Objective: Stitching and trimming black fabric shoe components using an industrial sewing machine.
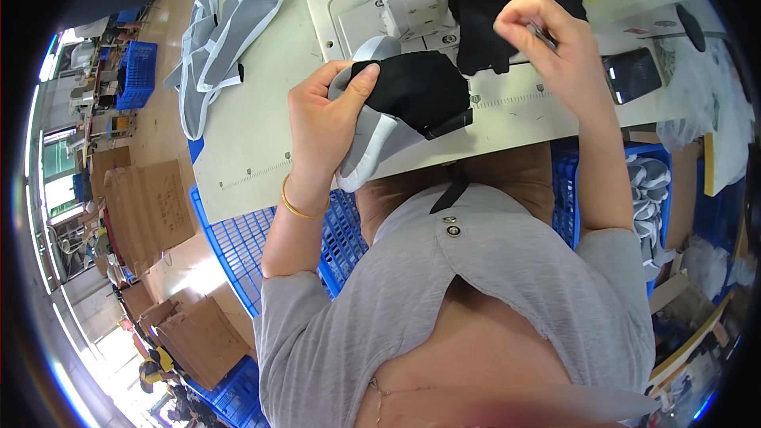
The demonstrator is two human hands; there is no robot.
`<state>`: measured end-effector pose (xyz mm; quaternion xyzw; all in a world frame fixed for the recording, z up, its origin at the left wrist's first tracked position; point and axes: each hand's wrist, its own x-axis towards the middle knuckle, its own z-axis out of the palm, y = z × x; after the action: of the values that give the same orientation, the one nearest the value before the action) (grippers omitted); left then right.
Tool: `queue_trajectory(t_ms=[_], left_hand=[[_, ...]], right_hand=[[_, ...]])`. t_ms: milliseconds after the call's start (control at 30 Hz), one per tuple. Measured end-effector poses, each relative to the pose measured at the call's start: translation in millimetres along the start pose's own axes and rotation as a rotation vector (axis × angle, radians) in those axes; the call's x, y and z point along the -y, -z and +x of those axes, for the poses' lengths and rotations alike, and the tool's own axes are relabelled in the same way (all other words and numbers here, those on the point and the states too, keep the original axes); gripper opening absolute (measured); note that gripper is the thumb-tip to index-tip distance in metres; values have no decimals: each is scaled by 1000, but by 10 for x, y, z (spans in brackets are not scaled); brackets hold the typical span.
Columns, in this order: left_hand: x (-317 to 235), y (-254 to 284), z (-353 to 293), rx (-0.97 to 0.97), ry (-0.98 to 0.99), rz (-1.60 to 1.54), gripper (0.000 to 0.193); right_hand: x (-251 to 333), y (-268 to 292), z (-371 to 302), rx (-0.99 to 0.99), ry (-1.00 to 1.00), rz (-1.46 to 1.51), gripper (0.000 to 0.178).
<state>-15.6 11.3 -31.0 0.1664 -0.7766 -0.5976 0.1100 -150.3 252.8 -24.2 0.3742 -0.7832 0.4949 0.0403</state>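
My left hand [326, 115] is closed on a grey slipper piece [366, 147] with a white edge. Black fabric [416, 93] is attached to it or lies over it, pinched beneath my thumb. The piece is held just above the front of the table, before the sewing machine [412, 0]. Raised to the right, over the table, my right hand [555, 43] has its fingers curled round a small metal tool [541, 34], mostly hidden in the palm. Several black fabric pieces [495, 12] lie beside the machine, near that hand.
Grey slipper pieces with white edges [230, 40] are heaped on the table's left. A phone [632, 75] and clear plastic bags [701, 87] are at the right. Blue crates [230, 246] stand below the table, the right crate [564, 190] beside grey-white pieces. Cardboard boxes [147, 214] stand on the left floor.
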Motion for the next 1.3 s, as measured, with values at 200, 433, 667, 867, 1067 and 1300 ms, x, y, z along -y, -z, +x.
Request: queue_trajectory(t_ms=[200,433,667,867,1067,1300], left_hand=[[-84,-37,-43,21,-50,-58,19],[-182,-2,-91,77,56,-237,17],[-230,-22,-120,63,94,-231,17],[-228,-36,-102,66,21,-161,12],[-198,13,-143,25,-49,-103,10],[-179,12,-147,7,-129,-63,9]], right_hand=[[426,-380,13,312,19,436,9],[400,-468,69,257,-170,429,12],[445,-505,62,199,-197,392,11],[409,-501,20,175,-209,409,13],[336,-391,-109,128,-261,347,17],[401,-388,-159,82,-348,396,19]])
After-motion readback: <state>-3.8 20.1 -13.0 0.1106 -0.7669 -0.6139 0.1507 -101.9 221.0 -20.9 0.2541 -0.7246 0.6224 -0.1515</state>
